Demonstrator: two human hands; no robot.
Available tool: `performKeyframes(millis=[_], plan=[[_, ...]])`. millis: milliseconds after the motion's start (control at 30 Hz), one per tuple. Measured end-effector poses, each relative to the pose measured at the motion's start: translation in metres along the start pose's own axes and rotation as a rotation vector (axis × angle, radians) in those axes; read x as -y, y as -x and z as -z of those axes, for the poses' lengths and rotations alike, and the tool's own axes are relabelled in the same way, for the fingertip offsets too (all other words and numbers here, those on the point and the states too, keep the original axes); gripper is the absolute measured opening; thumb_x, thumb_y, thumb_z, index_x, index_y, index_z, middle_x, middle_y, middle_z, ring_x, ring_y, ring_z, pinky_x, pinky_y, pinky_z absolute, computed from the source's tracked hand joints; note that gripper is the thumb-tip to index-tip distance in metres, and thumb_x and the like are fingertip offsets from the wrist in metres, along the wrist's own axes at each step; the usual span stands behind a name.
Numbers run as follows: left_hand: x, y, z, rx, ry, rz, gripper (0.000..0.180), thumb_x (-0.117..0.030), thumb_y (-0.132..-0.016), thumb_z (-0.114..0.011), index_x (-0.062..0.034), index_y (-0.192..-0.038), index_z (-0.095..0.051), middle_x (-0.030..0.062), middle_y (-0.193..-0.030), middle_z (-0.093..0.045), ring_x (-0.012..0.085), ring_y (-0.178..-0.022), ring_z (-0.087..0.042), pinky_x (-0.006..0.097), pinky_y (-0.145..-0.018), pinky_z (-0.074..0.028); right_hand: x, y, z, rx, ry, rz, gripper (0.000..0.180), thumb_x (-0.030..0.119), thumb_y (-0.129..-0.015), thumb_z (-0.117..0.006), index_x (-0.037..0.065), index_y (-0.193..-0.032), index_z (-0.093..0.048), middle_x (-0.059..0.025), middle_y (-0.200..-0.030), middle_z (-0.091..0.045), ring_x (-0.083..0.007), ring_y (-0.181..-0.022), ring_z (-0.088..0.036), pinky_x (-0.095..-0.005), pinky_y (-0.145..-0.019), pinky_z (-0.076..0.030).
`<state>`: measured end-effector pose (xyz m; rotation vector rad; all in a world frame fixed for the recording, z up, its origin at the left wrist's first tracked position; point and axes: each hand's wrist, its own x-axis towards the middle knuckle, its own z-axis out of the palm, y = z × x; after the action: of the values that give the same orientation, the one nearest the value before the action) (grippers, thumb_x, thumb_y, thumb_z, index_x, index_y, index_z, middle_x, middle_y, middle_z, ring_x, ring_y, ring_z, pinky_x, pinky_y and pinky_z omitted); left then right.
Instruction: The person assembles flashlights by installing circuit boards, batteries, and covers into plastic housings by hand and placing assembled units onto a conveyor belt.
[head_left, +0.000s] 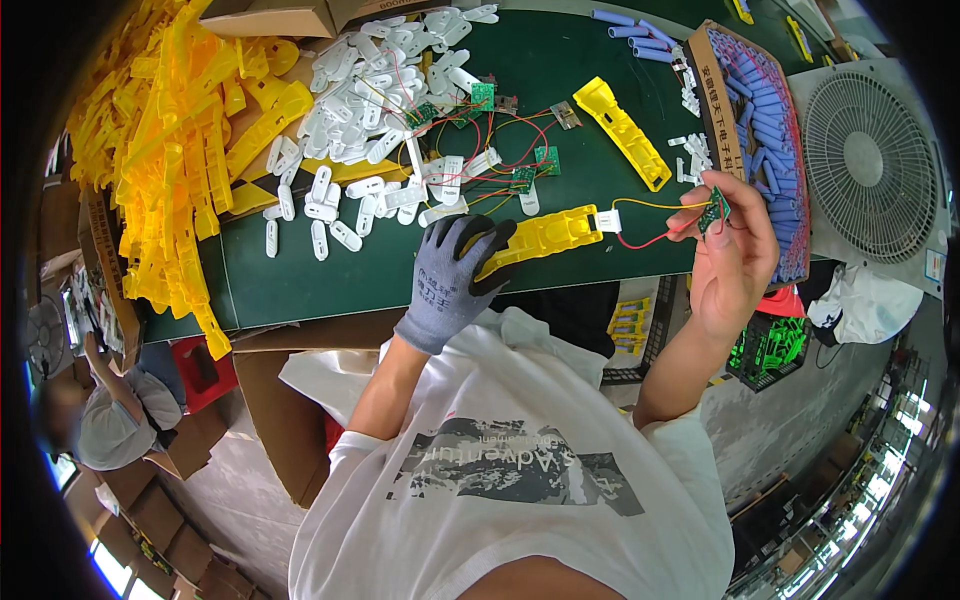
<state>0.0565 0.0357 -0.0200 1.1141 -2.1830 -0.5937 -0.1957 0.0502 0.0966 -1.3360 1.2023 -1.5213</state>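
My left hand, in a grey and black work glove, is closed round one end of a yellow plastic casing near the table's front edge. Bare, my right hand pinches a small green circuit board between thumb and fingers. A yellow and a red wire run from the board to a white plastic piece at the casing's right end. Beyond lies another yellow casing. More wired circuit boards lie at the middle of the table, their wires tangled.
Yellow casings are heaped at left, beside a pile of white plastic pieces. At right stand a carton of blue cylindrical cells and a fan. Loose cells lie at the back. Another person sits at far left.
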Motion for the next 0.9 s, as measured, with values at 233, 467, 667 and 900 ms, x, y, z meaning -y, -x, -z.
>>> performKeyframes(millis=[233, 467, 667, 900], plan=[[0.001, 0.001, 0.001, 0.034, -0.113, -0.015, 0.060, -0.023, -0.065, -0.080, -0.0155, -0.120, -0.059, 0.0107, -0.117, -0.053, 0.0341, -0.112, -0.049, 0.047, -0.097, -0.039, -0.011, 0.002, -0.004, -0.004, 0.013, -0.075, 0.038, 0.006, -0.086, -0.062, -0.008, -0.120, -0.053, -0.0173, -0.099, -0.063, -0.0173, -0.079, -0.065, -0.0280, -0.071, -0.055], [-0.023, -0.010, 0.010, -0.021, -0.208, -0.094, 0.064, -0.029, -0.068, -0.078, -0.0134, -0.126, -0.055, 0.0120, -0.119, -0.052, 0.0335, -0.114, -0.048, 0.049, -0.102, -0.036, -0.028, 0.013, 0.006, -0.052, 0.054, -0.142, 0.037, 0.008, -0.087, -0.062, -0.007, -0.120, -0.054, -0.0154, -0.100, -0.063, -0.0167, -0.079, -0.065, -0.0267, -0.071, -0.055], [-0.048, -0.053, -0.027, 0.039, -0.033, -0.076, 0.059, -0.025, -0.069, -0.076, -0.0092, -0.122, -0.056, 0.0119, -0.114, -0.056, 0.0312, -0.109, -0.051, 0.046, -0.101, -0.037, -0.020, 0.016, 0.008, -0.064, -0.167, -0.080, 0.037, 0.009, -0.088, -0.057, -0.009, -0.120, -0.053, -0.0181, -0.099, -0.064, -0.0203, -0.077, -0.067, -0.0277, -0.064, -0.055], [-0.042, -0.057, -0.018, 0.000, -0.029, -0.124, 0.047, -0.016, -0.067, -0.076, -0.0091, -0.111, -0.062, 0.0090, -0.102, -0.061, 0.0307, -0.095, -0.055, 0.042, -0.087, -0.043, -0.012, 0.019, 0.027, -0.215, -0.161, -0.155, 0.034, 0.012, -0.091, -0.054, -0.011, -0.115, -0.059, -0.0213, -0.097, -0.066, -0.0203, -0.074, -0.067, -0.0271, -0.062, -0.055]])
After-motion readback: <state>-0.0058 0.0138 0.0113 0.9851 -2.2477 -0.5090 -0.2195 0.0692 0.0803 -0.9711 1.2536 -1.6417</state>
